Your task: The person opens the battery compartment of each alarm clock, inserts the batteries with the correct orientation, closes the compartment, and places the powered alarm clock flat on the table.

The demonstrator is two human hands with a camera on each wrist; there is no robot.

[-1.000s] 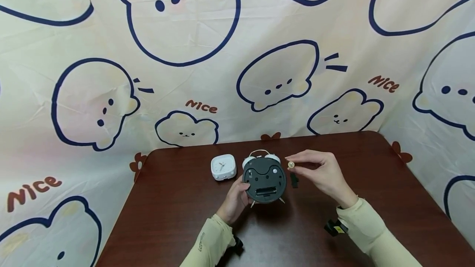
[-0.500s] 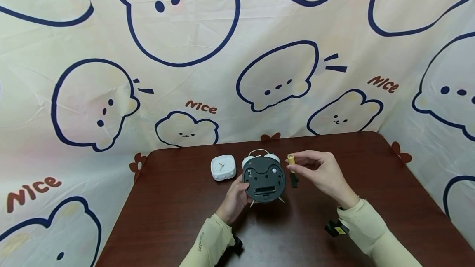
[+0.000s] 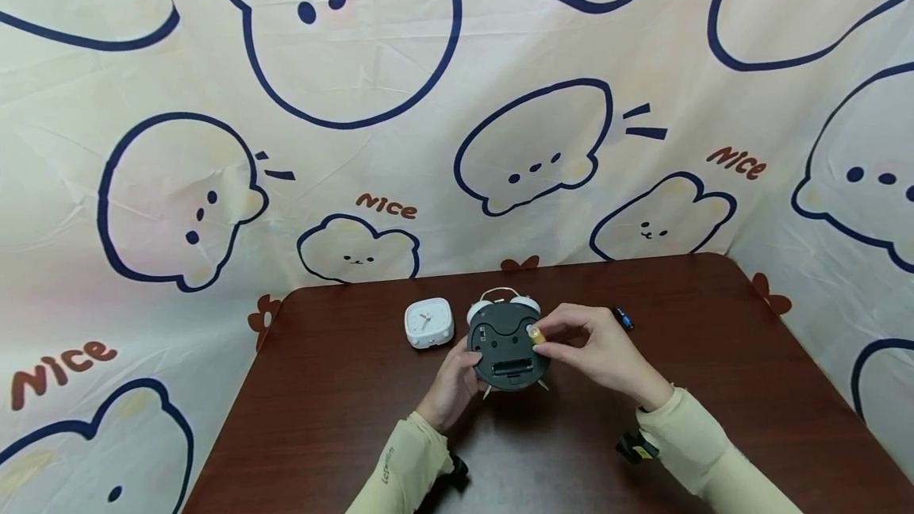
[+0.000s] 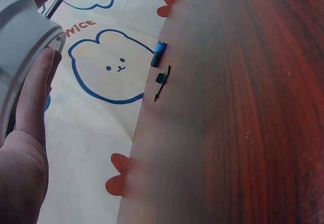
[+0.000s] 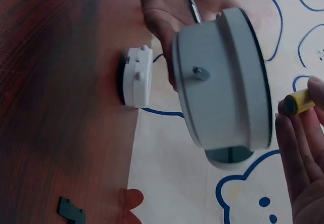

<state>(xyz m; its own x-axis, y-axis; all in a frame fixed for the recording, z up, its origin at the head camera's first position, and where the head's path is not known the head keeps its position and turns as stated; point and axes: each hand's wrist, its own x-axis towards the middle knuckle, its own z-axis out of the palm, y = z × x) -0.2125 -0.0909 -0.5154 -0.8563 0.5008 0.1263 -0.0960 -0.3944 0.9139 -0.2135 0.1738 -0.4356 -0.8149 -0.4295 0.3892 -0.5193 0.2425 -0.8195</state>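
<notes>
A twin-bell alarm clock [image 3: 508, 343] is held up over the table, its dark back toward the head camera and its battery slot [image 3: 512, 367] uncovered. My left hand [image 3: 453, 383] grips the clock by its left side. Between thumb and fingertips, my right hand [image 3: 603, 343] pinches a yellow battery [image 3: 538, 335], close to the right part of the clock's back. The right wrist view shows a gap between the yellow battery [image 5: 298, 102] and the clock's white casing [image 5: 223, 82]. Whether battery and clock touch is unclear in the head view.
A white square clock [image 3: 429, 322] stands left of the held clock. A blue and black battery [image 3: 624, 318] lies on the brown table [image 3: 343, 411] beyond my right hand. Near that battery is a small black cover [image 4: 162, 80]. Printed cloth [image 3: 528, 46] hangs behind the table.
My right hand has moved left to the clock's back, with the yellow battery turning in its fingers. The blue battery has come into view; the black cover is now hidden in the head view.
</notes>
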